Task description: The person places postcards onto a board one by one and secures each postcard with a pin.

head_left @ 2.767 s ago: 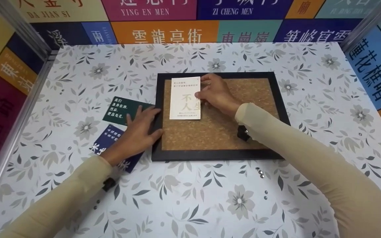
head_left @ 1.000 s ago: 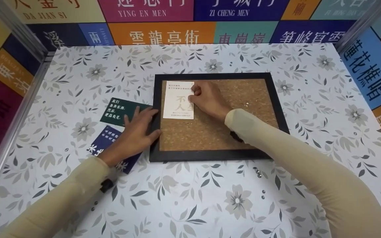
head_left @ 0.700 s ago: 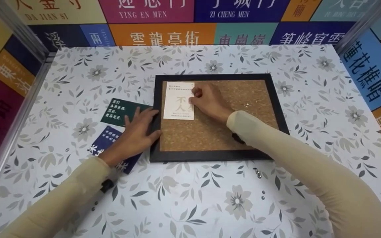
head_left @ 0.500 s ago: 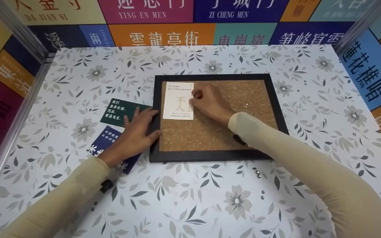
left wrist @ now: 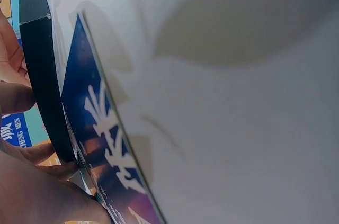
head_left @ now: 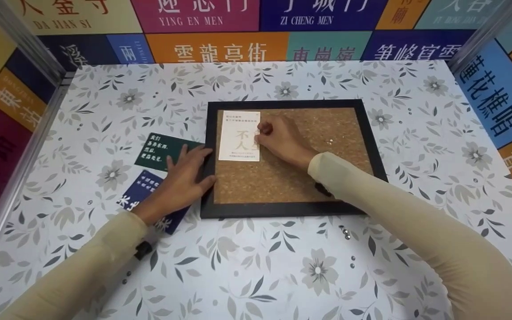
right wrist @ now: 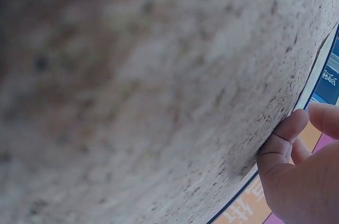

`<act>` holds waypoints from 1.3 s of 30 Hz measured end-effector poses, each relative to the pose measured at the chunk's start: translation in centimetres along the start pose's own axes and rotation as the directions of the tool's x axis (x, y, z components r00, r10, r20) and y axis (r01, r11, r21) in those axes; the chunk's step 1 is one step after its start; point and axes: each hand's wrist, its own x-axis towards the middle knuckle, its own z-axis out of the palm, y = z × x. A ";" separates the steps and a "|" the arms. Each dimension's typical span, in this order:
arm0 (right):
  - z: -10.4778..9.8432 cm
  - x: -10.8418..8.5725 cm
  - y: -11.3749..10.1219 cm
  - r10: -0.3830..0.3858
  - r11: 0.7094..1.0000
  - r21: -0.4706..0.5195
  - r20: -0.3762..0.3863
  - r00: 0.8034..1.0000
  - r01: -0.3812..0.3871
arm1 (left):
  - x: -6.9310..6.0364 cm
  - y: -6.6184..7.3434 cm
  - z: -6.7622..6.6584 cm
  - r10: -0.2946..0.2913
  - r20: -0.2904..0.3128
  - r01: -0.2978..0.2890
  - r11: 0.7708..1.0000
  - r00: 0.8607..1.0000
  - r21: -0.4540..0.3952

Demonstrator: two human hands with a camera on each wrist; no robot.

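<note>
A white card point(head_left: 238, 138) lies upright on the upper left of a cork board point(head_left: 282, 182) with a black frame point(head_left: 282, 210). My right hand point(head_left: 285, 140) is at the card's right edge, thumb and fingers bent against it; in the right wrist view the hand point(right wrist: 302, 166) is low over the cork. Whether a small thing sits between its fingertips cannot be seen. My left hand point(head_left: 178, 182) rests with spread fingers against the frame's left side, over parts of a green card point(head_left: 160, 149) and a blue card point(head_left: 142, 184). The left wrist view shows the blue card point(left wrist: 100, 113) beside the frame point(left wrist: 42, 65).
Small shiny pins point(head_left: 330, 142) lie on the cork's right part. More small shiny pieces point(head_left: 346, 234) are on the flower-patterned table point(head_left: 256, 275) in front of the frame. Panels with large lettering point(head_left: 220, 46) stand behind and at both sides.
Since the earliest frame, the white card and my right hand have shifted left on the cork. Lately the right hand has dropped slightly along the card's edge. My left hand has stayed at the frame.
</note>
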 end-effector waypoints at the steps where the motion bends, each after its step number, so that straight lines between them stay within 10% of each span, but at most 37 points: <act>1: 0.0 0.0 0.0 0.000 1.000 0.001 0.001 1.000 0.000 | 0.1 -0.2 0.1 0.000 -0.001 0.000 1.000 1.000 0.004; 39: -0.2 -0.6 0.2 -0.063 0.998 -0.011 0.021 0.998 0.064 | -0.4 1.2 -0.6 -0.004 0.009 0.004 1.000 1.000 -0.006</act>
